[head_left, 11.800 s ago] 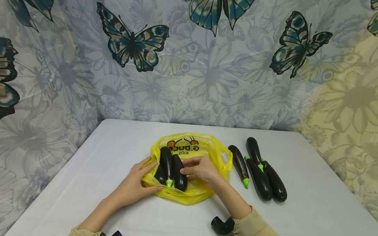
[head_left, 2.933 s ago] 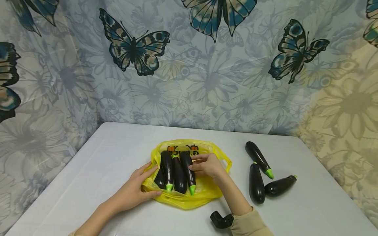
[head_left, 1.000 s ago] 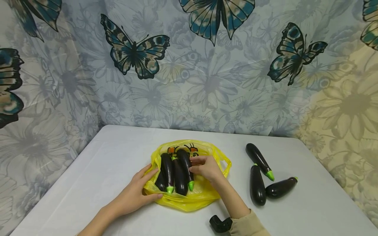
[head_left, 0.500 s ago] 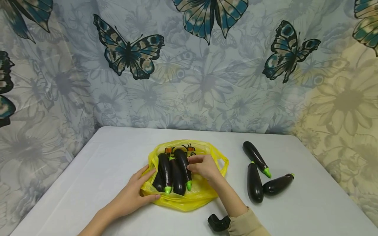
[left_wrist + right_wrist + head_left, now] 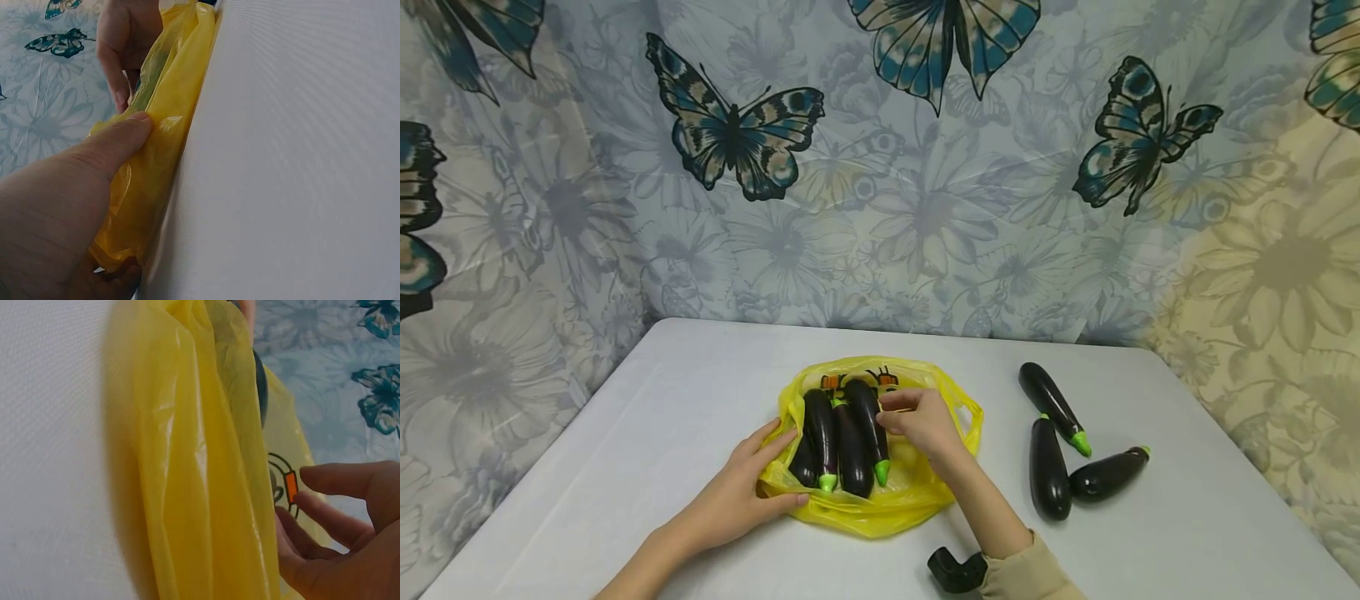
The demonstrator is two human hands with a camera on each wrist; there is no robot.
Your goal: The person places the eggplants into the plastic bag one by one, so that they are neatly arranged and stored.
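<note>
A yellow plastic bag (image 5: 917, 504) with a printed cartoon lies open on the white table. Inside are several dark eggplants with green stem ends, lying side by side; the rightmost eggplant (image 5: 868, 421) leans on its neighbour (image 5: 853, 454). My left hand (image 5: 748, 483) holds the bag's left side, thumb on the near wall and fingers round the outer side, as the left wrist view shows. My right hand (image 5: 925, 425) is over the bag's mouth beside the rightmost eggplant. In the right wrist view its fingers (image 5: 337, 481) are loosely bent with nothing between them.
Three more eggplants lie right of the bag: one at the back (image 5: 1054, 407), one nearer (image 5: 1049, 468) and one slanting right (image 5: 1108, 475). A black curved object (image 5: 955, 571) sits by the right sleeve. Butterfly-printed cloth (image 5: 925, 208) hangs behind the table.
Since the earliest frame, one eggplant has gone from the table into the bag, and those on the table lie differently. Lately the rightmost eggplant shifted slightly and my right fingertips came off it.
</note>
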